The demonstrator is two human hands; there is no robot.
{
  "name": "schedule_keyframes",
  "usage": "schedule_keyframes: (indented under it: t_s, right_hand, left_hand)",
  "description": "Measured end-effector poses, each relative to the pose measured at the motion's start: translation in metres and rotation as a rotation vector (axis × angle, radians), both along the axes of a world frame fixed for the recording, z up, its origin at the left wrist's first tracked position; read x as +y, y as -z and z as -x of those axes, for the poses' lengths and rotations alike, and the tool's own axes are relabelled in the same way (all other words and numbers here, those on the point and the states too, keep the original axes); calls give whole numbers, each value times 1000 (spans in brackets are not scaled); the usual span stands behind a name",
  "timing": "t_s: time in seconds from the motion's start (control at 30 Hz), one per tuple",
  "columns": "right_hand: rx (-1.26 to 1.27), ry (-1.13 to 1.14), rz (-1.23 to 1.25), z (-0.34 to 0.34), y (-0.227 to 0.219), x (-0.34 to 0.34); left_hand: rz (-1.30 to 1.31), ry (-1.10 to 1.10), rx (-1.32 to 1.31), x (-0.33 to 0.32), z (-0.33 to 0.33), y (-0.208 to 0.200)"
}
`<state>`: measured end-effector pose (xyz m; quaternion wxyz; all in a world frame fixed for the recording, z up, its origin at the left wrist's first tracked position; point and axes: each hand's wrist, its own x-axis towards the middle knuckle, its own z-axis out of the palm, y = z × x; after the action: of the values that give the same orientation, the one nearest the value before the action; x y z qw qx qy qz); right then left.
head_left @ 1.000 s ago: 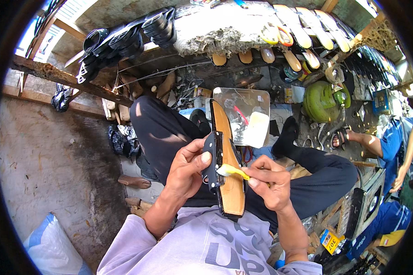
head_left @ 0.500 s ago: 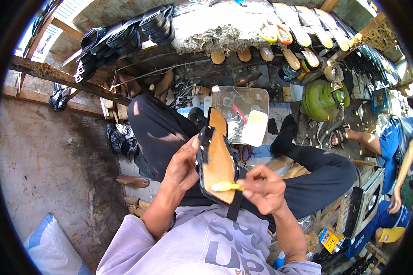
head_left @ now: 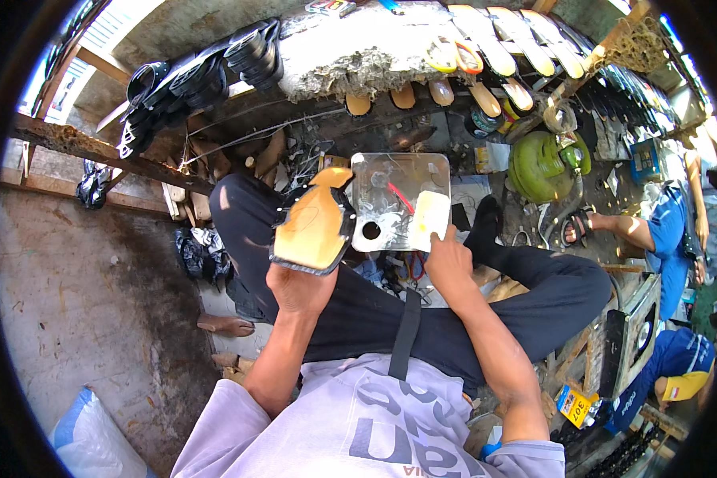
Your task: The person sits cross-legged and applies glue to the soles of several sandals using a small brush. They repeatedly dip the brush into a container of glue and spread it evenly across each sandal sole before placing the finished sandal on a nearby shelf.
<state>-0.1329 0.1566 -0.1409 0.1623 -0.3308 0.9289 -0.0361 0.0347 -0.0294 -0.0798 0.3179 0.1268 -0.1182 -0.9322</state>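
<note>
My left hand (head_left: 301, 288) is closed around the lower end of a shoe sole (head_left: 311, 227) with a tan insole face and a black, ragged rim. It is held tilted up over my left thigh. My right hand (head_left: 451, 263) is closed at the near right edge of a clear plastic box (head_left: 360, 171). The small yellow brush it held earlier is mostly hidden behind the fingers. Inside the box lie a cream-coloured slab (head_left: 432, 209), a red stick-like tool (head_left: 401, 197) and whitish scraps. A black round spot (head_left: 371, 230) shows near its left front corner.
Tan soles (head_left: 486, 40) line the bench ahead, beside black straps (head_left: 255, 52) and tape rolls (head_left: 454, 56). A green gas cylinder (head_left: 546, 167) stands at right. Another person's leg (head_left: 617, 227) is near it. A wooden shoe last (head_left: 225, 325) lies left of my leg.
My right hand has moved from the insole forward to the box with the brush. My left hand has moved the sole left and away from me, its tan face turned more fully upward.
</note>
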Motion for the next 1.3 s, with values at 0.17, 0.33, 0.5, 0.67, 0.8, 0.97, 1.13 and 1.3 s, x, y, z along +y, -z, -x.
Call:
schedule_keyframes:
  t_s: [0.17,0.33,0.5,0.67,0.8,0.97,1.13,1.3]
  right_hand:
    - [-106,98,297,-3,-10,35]
    - [-1360,587,801,-3,-61,34]
    - [-796,-10,1011,-51,-128,6]
    - [-475,64,1086,-67,-141,-21]
    - [-390,-196,1181,-64,-135,-16]
    - [-355,-228,1193,-60,-129,-6]
    - [-374,-267,1140,-54,-127,-3]
    - [-390,-195,1102,-51,-127,-1]
  left_hand:
    - [155,-75,-88,-16,-4,22]
    - [548,-157,-328,-17,27,25]
    - [790,-58,-320,13,51,-3]
    - [823,-98,-344,26,59,-24]
    - [814,-63,-236,22,55,-26]
    - [560,142,-148,23,49,-18]
    - [1147,301,-361,15,44,-11]
    - [853,514,-227,14,45,-9]
